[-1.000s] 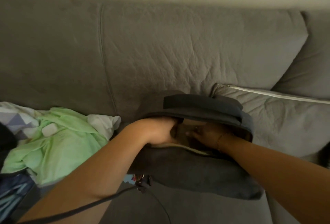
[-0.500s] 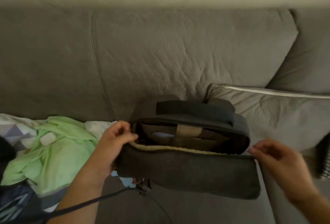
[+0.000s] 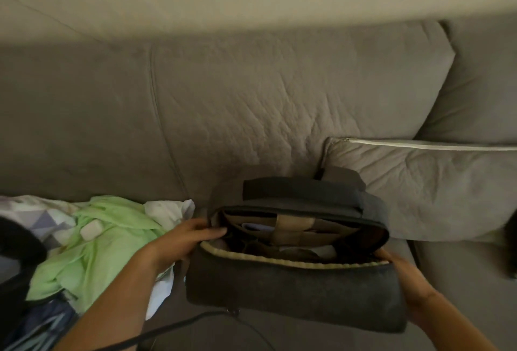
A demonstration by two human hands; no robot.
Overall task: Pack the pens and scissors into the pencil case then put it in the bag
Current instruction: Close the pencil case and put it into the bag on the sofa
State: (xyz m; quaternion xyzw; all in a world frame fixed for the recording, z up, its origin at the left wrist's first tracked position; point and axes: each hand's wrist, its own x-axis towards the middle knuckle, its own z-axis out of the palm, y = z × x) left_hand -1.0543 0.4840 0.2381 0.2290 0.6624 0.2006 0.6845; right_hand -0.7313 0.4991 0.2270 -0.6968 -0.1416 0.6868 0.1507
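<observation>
A dark grey bag (image 3: 293, 292) lies on the sofa seat with its top unzipped and gaping, showing tan inner pockets and dim contents. My left hand (image 3: 181, 241) holds the left corner of the opening, fingers curled over the rim. At the right end of the bag, my right hand (image 3: 405, 275) grips the side, thumb on the rim. I cannot make out the pencil case, pens or scissors inside the dark interior.
The grey sofa back (image 3: 251, 112) rises behind the bag, and a grey cushion (image 3: 419, 188) with a white zip lies to its right. A green cloth (image 3: 106, 244) with a small white item sits left. A black strap (image 3: 179, 325) trails in front.
Both hands came out of the bag's opening. The left moved to the left corner of the rim, and the right swung out then took hold of the bag's right end.
</observation>
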